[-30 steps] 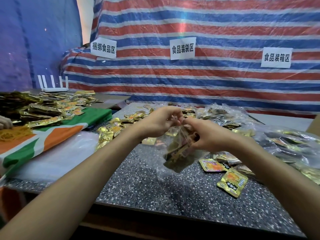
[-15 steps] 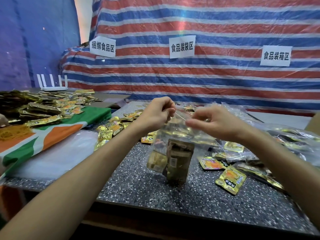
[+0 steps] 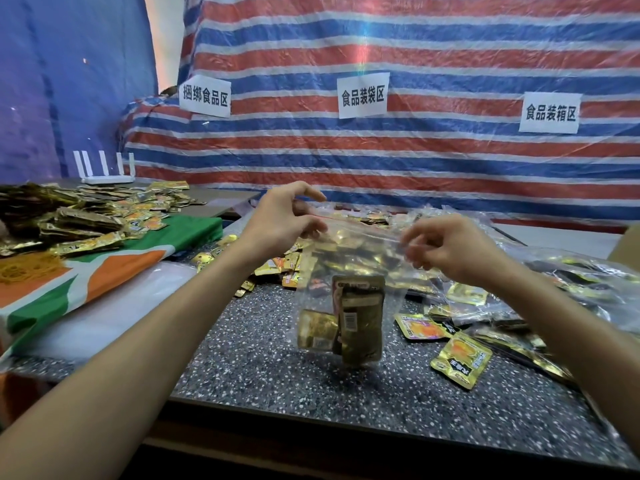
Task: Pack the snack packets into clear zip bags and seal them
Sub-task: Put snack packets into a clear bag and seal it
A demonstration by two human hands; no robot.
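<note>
One clear zip bag (image 3: 349,261), two hands, two snack packets inside.

The bag hangs above the middle of the speckled surface (image 3: 277,386), stretched by its top strip. The left hand (image 3: 287,223) pinches the strip's left end, its grip nearly closed with thumb below and the upper fingers loosely spread. The right hand (image 3: 446,251) pinches the right end with curled fingers. Two packets can be counted at the bottom of the bag: a tall dark-gold packet (image 3: 360,320) standing upright and a smaller gold packet (image 3: 317,329) touching its left side. Two yellow-orange loose packets (image 3: 462,360) lie flat toward the right edge, near a heap of filled bags (image 3: 571,282). Three paper signs (image 3: 363,95) hang on the striped tarp (image 3: 415,161) behind.
</note>
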